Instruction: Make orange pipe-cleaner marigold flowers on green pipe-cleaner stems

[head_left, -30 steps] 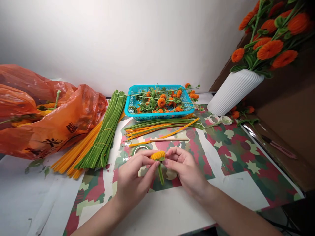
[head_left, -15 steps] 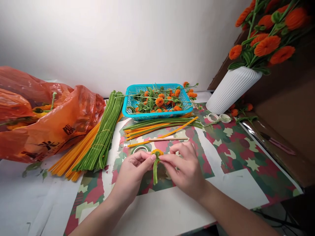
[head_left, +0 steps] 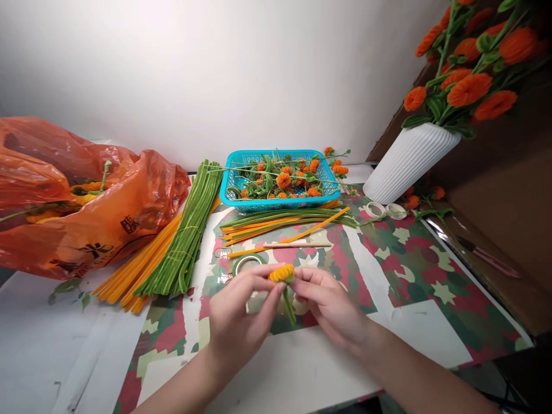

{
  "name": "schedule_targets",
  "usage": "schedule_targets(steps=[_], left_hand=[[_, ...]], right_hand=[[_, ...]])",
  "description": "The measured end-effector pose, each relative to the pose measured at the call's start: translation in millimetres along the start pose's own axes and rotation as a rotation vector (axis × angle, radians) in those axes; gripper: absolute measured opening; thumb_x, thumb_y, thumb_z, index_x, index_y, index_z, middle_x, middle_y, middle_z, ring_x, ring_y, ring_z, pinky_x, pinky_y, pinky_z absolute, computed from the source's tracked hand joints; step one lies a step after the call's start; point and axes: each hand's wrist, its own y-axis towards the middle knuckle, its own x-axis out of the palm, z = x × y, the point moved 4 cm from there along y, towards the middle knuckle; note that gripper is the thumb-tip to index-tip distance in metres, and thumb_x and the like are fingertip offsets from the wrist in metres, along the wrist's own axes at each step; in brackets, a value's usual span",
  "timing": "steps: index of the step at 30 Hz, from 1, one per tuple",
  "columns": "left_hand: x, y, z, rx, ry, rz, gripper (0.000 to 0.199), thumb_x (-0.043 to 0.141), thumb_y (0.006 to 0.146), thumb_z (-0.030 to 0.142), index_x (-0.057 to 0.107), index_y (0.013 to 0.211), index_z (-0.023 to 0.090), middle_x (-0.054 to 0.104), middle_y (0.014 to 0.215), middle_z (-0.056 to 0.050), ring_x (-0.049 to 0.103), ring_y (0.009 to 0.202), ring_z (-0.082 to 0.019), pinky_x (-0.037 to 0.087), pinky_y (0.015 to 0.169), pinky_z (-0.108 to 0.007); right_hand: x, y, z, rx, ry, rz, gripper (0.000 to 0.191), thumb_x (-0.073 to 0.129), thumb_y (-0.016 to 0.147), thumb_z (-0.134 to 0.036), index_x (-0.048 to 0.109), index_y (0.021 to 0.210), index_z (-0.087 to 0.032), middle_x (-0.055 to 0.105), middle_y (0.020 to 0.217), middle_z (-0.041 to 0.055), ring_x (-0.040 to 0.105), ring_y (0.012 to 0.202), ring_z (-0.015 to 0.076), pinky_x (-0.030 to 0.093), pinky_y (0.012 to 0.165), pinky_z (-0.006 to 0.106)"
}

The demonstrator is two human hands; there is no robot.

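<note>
A small yellow-orange pipe-cleaner flower [head_left: 282,273] with a short green tail [head_left: 290,307] is held above the table. My left hand [head_left: 241,307] pinches it from the left, thumb below the bloom and fingers at its side. On the other side my right hand [head_left: 338,307] is closed at the green base, its fingertips partly hidden. Just behind my left fingers lies a roll of green tape [head_left: 249,262]. Beyond it rest a thin wooden stick [head_left: 297,245] and loose green and orange pipe cleaners [head_left: 259,228].
A blue basket [head_left: 280,202] full of orange flowers stands at the back. To the left are bundled green pipe cleaners [head_left: 183,241], orange ones [head_left: 125,282] and an orange plastic bag [head_left: 142,213]. A white vase [head_left: 409,158], white tape rolls [head_left: 394,211] and a pink-handled tool [head_left: 495,260] are at right.
My hands have turned the flower so its yellow top faces up more, and its green tail now slants to the right. The view has shifted slightly.
</note>
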Motion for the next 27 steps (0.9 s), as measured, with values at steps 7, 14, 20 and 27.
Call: schedule_targets(steps=[7, 14, 20, 27], left_hand=[[9.4, 2.2, -35.1, -0.698, -0.456, -0.048, 0.025, 0.076, 0.073, 0.038, 0.068, 0.065, 0.016, 0.062, 0.063, 0.0, 0.058, 0.058, -0.01, 0.05, 0.056, -0.019], [9.8, 0.3, -32.6, -0.733, -0.52, -0.088, 0.026, 0.077, 0.071, 0.039, 0.071, 0.064, 0.015, 0.062, 0.062, 0.0, 0.057, 0.058, -0.01, 0.05, 0.055, -0.018], [8.6, 1.5, -29.8, -0.652, -0.442, -0.104, 0.022, 0.076, 0.073, 0.035, 0.069, 0.064, 0.016, 0.061, 0.062, 0.001, 0.057, 0.059, -0.009, 0.049, 0.057, -0.017], [5.9, 1.7, -18.7, -0.536, -0.359, -0.072, 0.02, 0.073, 0.076, 0.029, 0.068, 0.062, 0.017, 0.066, 0.068, -0.001, 0.061, 0.064, -0.012, 0.052, 0.058, -0.018]], right_hand=[[-4.2, -13.6, -24.7, -0.682, -0.663, 0.398, 0.006, 0.066, 0.079, -0.023, 0.069, 0.084, -0.022, 0.052, 0.081, 0.0021, 0.052, 0.075, 0.0159, 0.044, 0.06, 0.027], [6.2, -17.3, -29.0, -0.995, -1.047, 0.414, 0.015, 0.059, 0.086, -0.017, 0.073, 0.084, -0.023, 0.055, 0.075, 0.0039, 0.052, 0.074, 0.0181, 0.043, 0.066, 0.033], [4.2, -16.2, -28.7, -1.025, -1.129, 0.417, 0.014, 0.058, 0.088, -0.015, 0.071, 0.085, -0.021, 0.058, 0.077, 0.0041, 0.052, 0.074, 0.0179, 0.039, 0.068, 0.034], [7.0, -16.9, -29.8, -1.036, -1.148, 0.409, 0.013, 0.055, 0.089, -0.013, 0.064, 0.081, -0.019, 0.056, 0.076, 0.0027, 0.052, 0.078, 0.0175, 0.035, 0.071, 0.034]])
